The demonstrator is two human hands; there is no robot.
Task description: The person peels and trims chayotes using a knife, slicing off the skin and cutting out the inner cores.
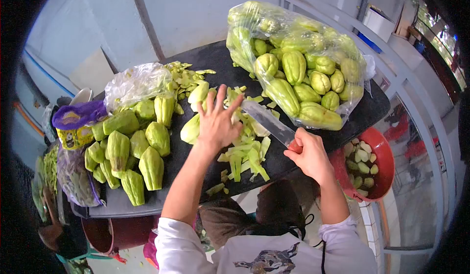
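Note:
My right hand (pixel 310 155) is closed round the red handle of a knife (pixel 268 121), its broad blade pointing up and left over the cut pieces. My left hand (pixel 218 126) is open, fingers spread, just left of the blade tip. Beside and partly under it are a pale green peeled chayote (pixel 190 129) and another chayote (pixel 198 93); whether the palm touches anything is hidden. Chayote strips (pixel 250 160) lie scattered between my hands and towards the near table edge.
A clear plastic bag (pixel 350 90) full of whole chayotes stands at the back right. Several peeled chayotes (pixel 118 150) are piled on the left of the black table (pixel 196 61), by a crumpled plastic bag (pixel 137 84). A red bucket (pixel 387 151) with chayote pieces sits lower right.

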